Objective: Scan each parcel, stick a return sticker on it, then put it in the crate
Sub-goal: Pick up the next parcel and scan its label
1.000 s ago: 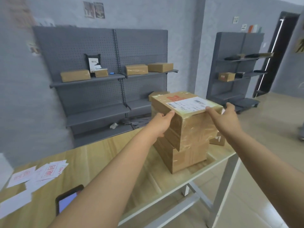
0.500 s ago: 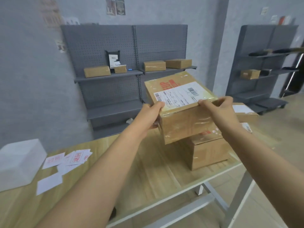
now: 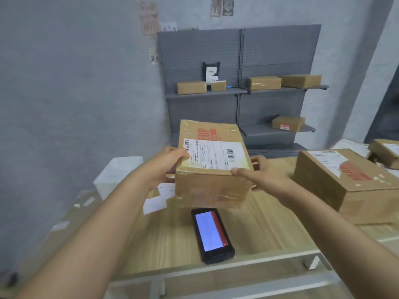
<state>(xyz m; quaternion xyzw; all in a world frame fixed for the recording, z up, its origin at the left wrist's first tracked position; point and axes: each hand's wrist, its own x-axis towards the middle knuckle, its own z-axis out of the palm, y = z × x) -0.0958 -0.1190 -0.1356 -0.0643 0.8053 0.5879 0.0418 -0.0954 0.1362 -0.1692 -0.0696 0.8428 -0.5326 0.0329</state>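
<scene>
Both hands, left (image 3: 166, 162) and right (image 3: 257, 173), grip the parcel (image 3: 211, 169) by its sides, above the scanner (image 3: 212, 233); another box (image 3: 349, 182) sits right of the scanner

Too small and blurred to read: the print on the shipping label (image 3: 212, 155) of the held parcel (image 3: 212, 164), also the lit screen of the handheld scanner (image 3: 212, 231). Partly hidden behind that parcel: the return stickers (image 3: 158, 198) and the fingers of the right hand (image 3: 260, 173). Cut by the right edge: the far parcel (image 3: 386, 152).
</scene>
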